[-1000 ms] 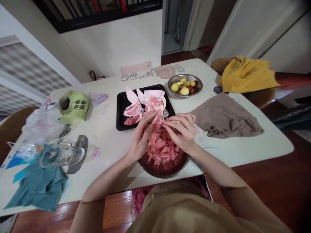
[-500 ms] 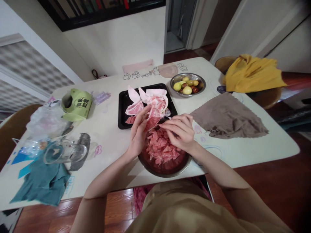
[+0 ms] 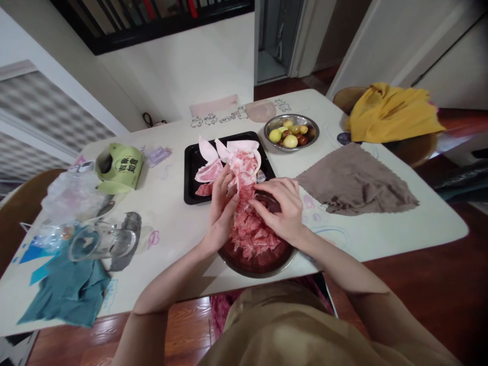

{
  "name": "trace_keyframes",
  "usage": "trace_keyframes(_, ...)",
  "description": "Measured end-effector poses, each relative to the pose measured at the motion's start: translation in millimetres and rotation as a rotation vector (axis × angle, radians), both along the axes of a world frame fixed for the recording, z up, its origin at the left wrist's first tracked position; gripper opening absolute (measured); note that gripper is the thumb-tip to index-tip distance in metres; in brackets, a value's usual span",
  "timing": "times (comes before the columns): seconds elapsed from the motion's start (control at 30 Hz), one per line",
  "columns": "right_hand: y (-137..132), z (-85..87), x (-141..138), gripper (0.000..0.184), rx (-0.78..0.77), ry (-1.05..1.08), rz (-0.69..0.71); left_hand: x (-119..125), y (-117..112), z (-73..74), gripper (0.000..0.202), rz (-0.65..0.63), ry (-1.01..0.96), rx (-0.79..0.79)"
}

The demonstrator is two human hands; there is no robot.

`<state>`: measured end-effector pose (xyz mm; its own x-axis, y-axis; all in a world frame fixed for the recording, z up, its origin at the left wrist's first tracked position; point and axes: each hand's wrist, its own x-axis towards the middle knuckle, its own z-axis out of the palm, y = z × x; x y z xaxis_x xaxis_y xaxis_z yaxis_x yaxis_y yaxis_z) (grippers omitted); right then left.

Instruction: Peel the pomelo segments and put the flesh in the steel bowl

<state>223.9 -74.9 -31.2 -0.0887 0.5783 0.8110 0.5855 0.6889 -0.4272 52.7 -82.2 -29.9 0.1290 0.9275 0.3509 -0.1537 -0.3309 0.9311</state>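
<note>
Pulp strip (image 3: 245, 190) hangs between left hand (image 3: 222, 206) and right hand (image 3: 281, 211), both pinching it. Long axis runs from bowl (image 3: 263, 268) to tray (image 3: 188, 175).

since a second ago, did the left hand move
yes, slightly: the left hand has slid farther over the near edge of the black tray.

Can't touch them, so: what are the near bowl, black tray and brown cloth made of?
Near bowl: likely steel, its rim shiny grey. Black tray: maybe coated metal or plastic, smooth, slightly glossy. Brown cloth: soft fabric, rumpled, with a zigzag edge.
</note>
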Motion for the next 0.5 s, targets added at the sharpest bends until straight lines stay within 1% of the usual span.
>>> trace_keyframes(0.1,3,0.9,2,0.013,0.060,-0.024,-0.046,-1,0,-0.1,0.054,0.013,0.032,0.018)
trace_keyframes(0.17,8,3.1,3,0.016,0.161,-0.085,-0.080,-1,-1,1.0,0.054,0.006,0.049,0.029)
trace_keyframes(0.23,14,7.2,5,0.020,0.277,-0.191,-0.100,-1,-2,3.8,0.053,-0.002,0.063,0.040)
trace_keyframes(0.3,21,12.7,7,0.019,0.374,-0.308,-0.091,-1,-4,8.0,0.051,-0.003,0.069,0.059)
trace_keyframes(0.4,31,22.2,8,0.017,0.482,-0.448,-0.033,-3,-3,14.8,0.047,0.017,0.065,0.081)
trace_keyframes(0.5,44,31.9,6,0.020,0.567,-0.556,0.004,-6,5,21.8,0.037,0.046,0.104,0.093)
